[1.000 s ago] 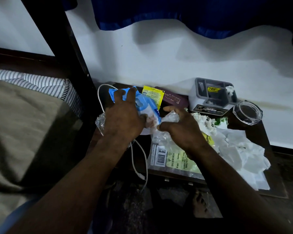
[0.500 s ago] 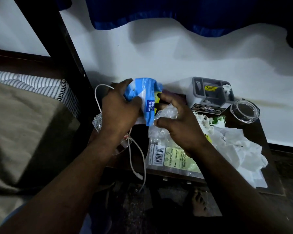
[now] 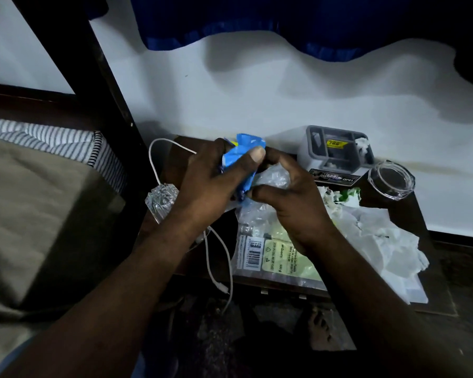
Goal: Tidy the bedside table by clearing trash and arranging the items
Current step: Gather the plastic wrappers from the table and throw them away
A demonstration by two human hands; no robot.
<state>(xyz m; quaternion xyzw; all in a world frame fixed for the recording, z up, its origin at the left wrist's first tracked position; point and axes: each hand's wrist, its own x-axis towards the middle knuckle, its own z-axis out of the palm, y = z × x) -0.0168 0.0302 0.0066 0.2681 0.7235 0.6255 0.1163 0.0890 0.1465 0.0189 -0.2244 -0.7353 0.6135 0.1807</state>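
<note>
Our left hand (image 3: 210, 181) clenched a crumpled blue wrapper (image 3: 247, 148), thumb pressed on top, above the bedside table (image 3: 407, 214). Our right hand (image 3: 292, 203) pinched a clear plastic bag (image 3: 273, 177) touching the wrapper. We counted one white cable (image 3: 210, 255), one grey organiser (image 3: 336, 148), one clear glass dish (image 3: 391, 180) and one barcoded packet (image 3: 260, 255).

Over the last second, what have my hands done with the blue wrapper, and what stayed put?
The left hand has crumpled the blue wrapper from spread out into a tight wad, thumb pressed on top. The right hand, still pinching the clear plastic, has closed in against it. The cable, grey box, glass dish, tissues and labelled bag lie where they were.
</note>
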